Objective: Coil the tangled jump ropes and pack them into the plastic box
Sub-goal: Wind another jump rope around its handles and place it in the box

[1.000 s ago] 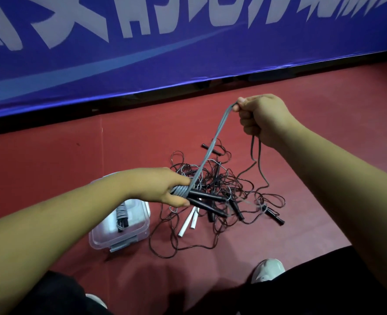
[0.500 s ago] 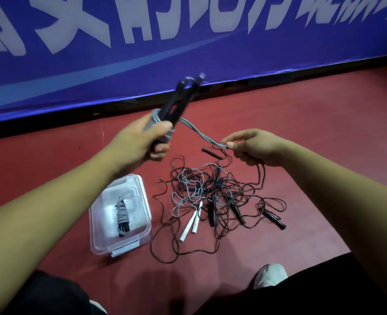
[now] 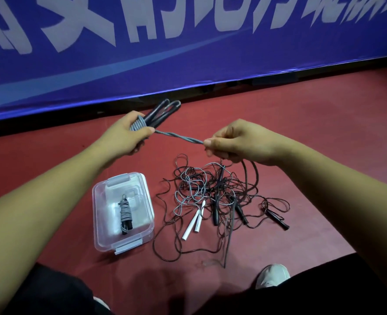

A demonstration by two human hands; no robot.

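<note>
1. Head view: a person crouched over a red floor (image 3: 312,133) works on a jump rope held between both bare hands, in front of a blue banner (image 3: 188,64) with white lettering.
2. The left hand (image 3: 124,137) has its grip clenched around a pair of black handles (image 3: 163,111), which stick up and away toward the banner; grey cord is wound in tight turns around them just above the thumb.
3. A twisted length of grey cord (image 3: 178,137) runs taut from that bundle to the right hand (image 3: 238,142), whose grip pinches it between thumb and fingertips. Below the right hand, slack dark cord drops in a loop to the floor.
4. A clear plastic box (image 3: 147,189), lid off, sits on the floor under the left forearm. One coiled rope (image 3: 125,213) already lies inside it, grey cord wrapped around black handles.
5. Just to the right of the box lies the tangled pile of ropes (image 3: 210,192): thin dark and grey cords looped over one another, with two white handles (image 3: 194,220) side by side at its near edge and several black handles (image 3: 240,210) scattered through it.
6. A pale shoe (image 3: 272,276) and dark trousers (image 3: 324,292) fill the bottom edge of the frame.
</note>
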